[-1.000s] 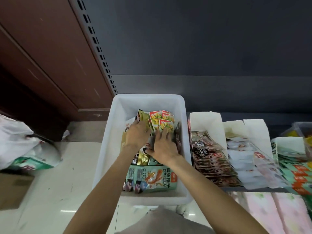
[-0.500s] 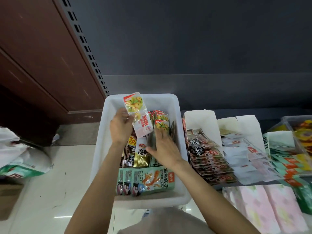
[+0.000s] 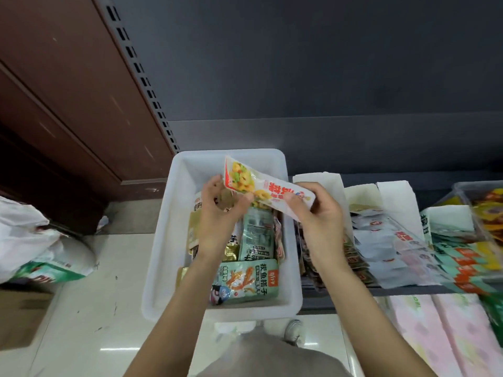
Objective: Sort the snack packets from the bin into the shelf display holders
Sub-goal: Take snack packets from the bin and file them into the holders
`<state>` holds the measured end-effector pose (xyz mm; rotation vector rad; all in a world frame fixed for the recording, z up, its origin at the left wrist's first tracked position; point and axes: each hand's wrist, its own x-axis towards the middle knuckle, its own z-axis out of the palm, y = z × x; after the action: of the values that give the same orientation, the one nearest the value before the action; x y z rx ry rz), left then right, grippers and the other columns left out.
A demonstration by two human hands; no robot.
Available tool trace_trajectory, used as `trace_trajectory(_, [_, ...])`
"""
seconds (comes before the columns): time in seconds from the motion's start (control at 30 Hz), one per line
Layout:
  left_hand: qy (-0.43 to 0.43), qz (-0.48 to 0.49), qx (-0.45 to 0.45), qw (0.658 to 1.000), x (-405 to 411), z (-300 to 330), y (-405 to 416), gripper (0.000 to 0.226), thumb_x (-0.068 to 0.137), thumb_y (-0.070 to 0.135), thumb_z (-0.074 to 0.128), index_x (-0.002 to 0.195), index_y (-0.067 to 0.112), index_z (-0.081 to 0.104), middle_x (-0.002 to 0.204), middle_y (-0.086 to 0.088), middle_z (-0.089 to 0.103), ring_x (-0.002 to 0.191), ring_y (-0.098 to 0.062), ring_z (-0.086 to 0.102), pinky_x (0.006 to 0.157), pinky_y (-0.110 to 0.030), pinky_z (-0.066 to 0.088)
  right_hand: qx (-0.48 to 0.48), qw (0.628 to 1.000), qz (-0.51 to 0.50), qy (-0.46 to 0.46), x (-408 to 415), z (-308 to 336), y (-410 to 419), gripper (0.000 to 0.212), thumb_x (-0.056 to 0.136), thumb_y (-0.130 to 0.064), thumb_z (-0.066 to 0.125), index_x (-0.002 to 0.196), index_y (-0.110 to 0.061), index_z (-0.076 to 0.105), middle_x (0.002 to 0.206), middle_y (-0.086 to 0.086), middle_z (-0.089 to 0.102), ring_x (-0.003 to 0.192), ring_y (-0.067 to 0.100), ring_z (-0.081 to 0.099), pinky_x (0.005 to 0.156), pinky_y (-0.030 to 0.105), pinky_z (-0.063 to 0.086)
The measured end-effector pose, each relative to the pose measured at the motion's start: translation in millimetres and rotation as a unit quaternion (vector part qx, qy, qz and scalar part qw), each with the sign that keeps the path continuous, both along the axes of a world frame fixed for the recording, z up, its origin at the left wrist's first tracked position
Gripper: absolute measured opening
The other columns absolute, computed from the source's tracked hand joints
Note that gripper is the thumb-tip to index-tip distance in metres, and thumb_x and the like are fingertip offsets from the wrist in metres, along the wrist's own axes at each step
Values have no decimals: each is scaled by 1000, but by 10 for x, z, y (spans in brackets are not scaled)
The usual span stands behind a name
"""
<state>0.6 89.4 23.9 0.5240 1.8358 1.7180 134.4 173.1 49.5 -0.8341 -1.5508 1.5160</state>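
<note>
Above bin (image 3: 163,240), packet (image 3: 261,186) between hands (image 3: 272,213)

dim, soft overhead light; glare on floor tiles (image 3: 119,348); wide-angle warp, motion blur at right edge.

Dark shelf wall ahead of me, pale floor below.

A dark grey back panel (image 3: 313,63) fills my view, edged by a slotted upright (image 3: 136,66); brown wood panelling (image 3: 62,85) stands left, and glossy cream floor tiles (image 3: 89,308) catch light.

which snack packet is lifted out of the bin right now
The white packet with yellow rings, pinched by the left hand and right hand; the others lie in the bin.
</note>
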Motion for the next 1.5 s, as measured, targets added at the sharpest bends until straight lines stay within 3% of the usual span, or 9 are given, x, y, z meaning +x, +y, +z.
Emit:
trace_trajectory(0.1, [205, -83, 29, 975, 185, 168, 253, 76, 76, 26, 77, 135, 39, 31, 139, 13, 37, 124, -2, 43, 101, -16, 39, 188, 981, -23, -51, 529, 142, 192, 18, 86, -3, 66, 92, -20, 68, 90, -7, 68, 89, 7, 63, 78, 21, 49])
trace_trajectory(0.23, [466, -254, 72, 845, 698, 367, 843, 28, 83, 41, 65, 107, 27, 67, 113, 11, 63, 113, -8, 52, 99, -25, 35, 340, 925, -143, -93, 1296, 274, 423, 14, 85, -6, 67, 95, -15, 68, 93, -7, 64, 90, 8, 61, 81, 22, 47])
trace_trajectory(0.47, [580, -296, 76, 755, 1739, 373, 1733, 30, 81, 49, 51, 84, 31, 75, 82, 14, 72, 70, -14, 66, 62, -23, 47, 421, 842, -255, -221, 2303, 117, 677, 21, 86, 0, 63, 102, -11, 72, 97, 5, 67, 89, 22, 61, 81, 28, 47])
trace_trajectory(0.8, [627, -344, -17, 699, 1880, -317, 1821, 6, 77, 26, 72, 82, 30, 72, 83, 11, 71, 90, -14, 65, 100, -36, 27, 399, 828, -195, -341, 2423, -588, 947, 26, 87, -11, 53, 101, -16, 75, 98, 0, 71, 85, 24, 64, 69, 36, 52])
trace_trajectory(0.93, [623, -407, -112, 659, 1883, -281, 1662, 26, 89, 23, 56, 112, 24, 68, 119, 5, 64, 130, -19, 42, 114, -46, 1, 406, 802, -65, -434, 2305, -731, 1077, 35, 72, -4, 67, 104, -18, 74, 107, 4, 69, 96, 29, 64, 80, 35, 48])
trace_trajectory(1.03, [596, -394, -61, 697, 1724, -229, 1431, 30, 90, 25, 51, 117, 26, 65, 126, 7, 59, 130, -16, 39, 115, -39, 9, 357, 831, -14, -426, 2240, -752, 1046, 67, 53, 12, 78, 115, -10, 67, 116, 13, 65, 105, 33, 62, 88, 47, 52])
trace_trajectory(1.2, [518, -221, 78, 823, 1151, -37, 735, 21, 90, 22, 54, 102, 16, 70, 99, 9, 66, 97, -9, 57, 88, -21, 43, 341, 890, -114, -280, 1912, -311, 722, 50, 78, 14, 53, 118, -13, 65, 110, 5, 66, 100, 14, 60, 87, 22, 48])
trace_trajectory(1.37, [410, -48, -122, 903, 438, -163, 144, 14, 88, 17, 61, 101, 13, 64, 98, 9, 63, 90, -9, 55, 77, -19, 42, 359, 898, 120, -225, 1020, -49, 319, 35, 86, -6, 48, 113, -19, 66, 105, -4, 68, 91, 10, 63, 80, 26, 52])
trace_trajectory(1.5, [307, -142, -378, 862, 86, -500, 27, 32, 84, 35, 66, 107, 13, 61, 105, 0, 68, 86, -17, 63, 67, -22, 42, 350, 834, 276, -326, 295, -246, 48, 39, 92, -3, 50, 129, -15, 57, 130, 3, 57, 111, 18, 58, 97, 32, 47])
